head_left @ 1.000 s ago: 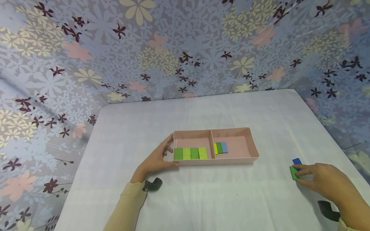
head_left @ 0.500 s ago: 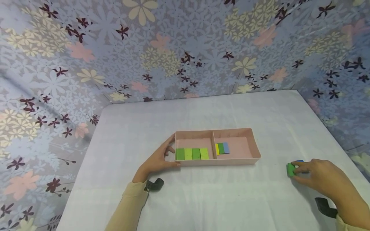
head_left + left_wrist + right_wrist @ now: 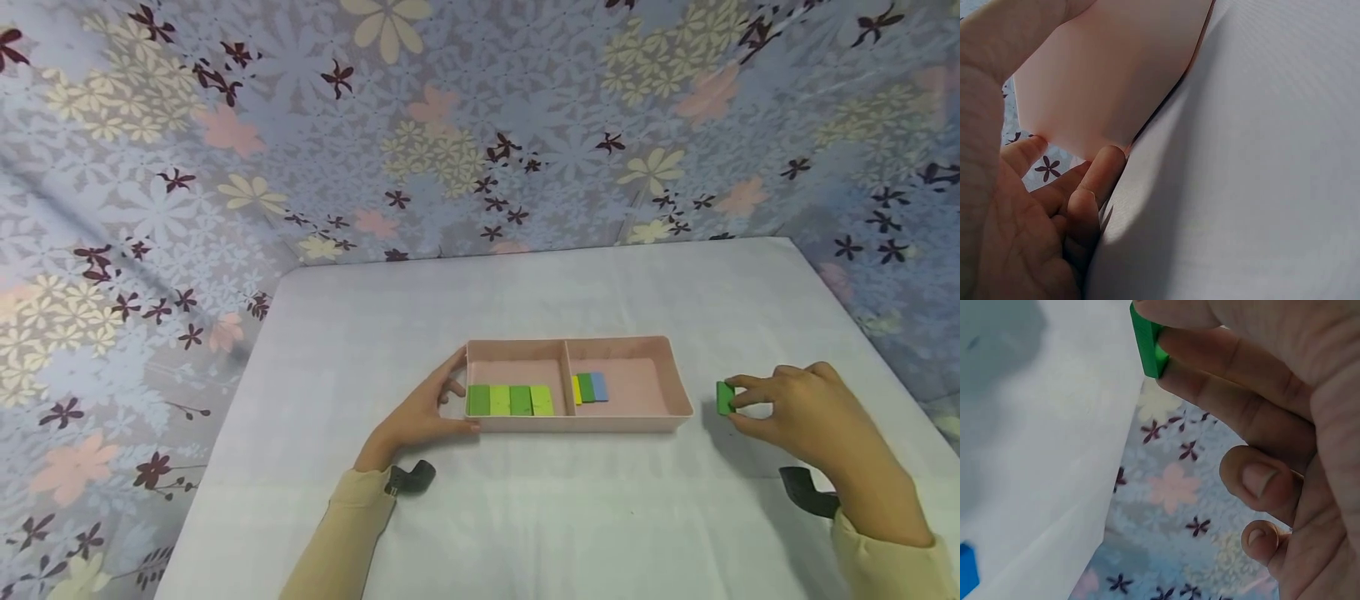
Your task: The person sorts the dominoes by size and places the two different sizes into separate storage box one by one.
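Observation:
My left hand [image 3: 420, 412] grips the left end of a pink two-compartment box [image 3: 585, 425], thumb at the front wall and index finger at the back corner. In the left wrist view, curled fingertips touch the lower edge of the box's end wall [image 3: 1116, 69]. To the right of the box, my right hand [image 3: 813, 421] pinches a small green block [image 3: 724, 398] between thumb and fingers, held above the table. Its ring and little fingers are curled in, off the block. A blue block [image 3: 967, 570] lies on the table, hidden behind the hand in the head view.
Green and yellow-green tiles [image 3: 500, 401] line the front of the left compartment. Yellow, green and blue tiles [image 3: 587, 388] stand by the divider [image 3: 567, 379] in the right one. A white cloth [image 3: 525, 517] covers the table; flowered fabric [image 3: 450, 125] hangs behind it.
My right hand has lifted the green block away from beside the blue block and carried it left and farther back, toward the box. The left hand keeps its grip on the box.

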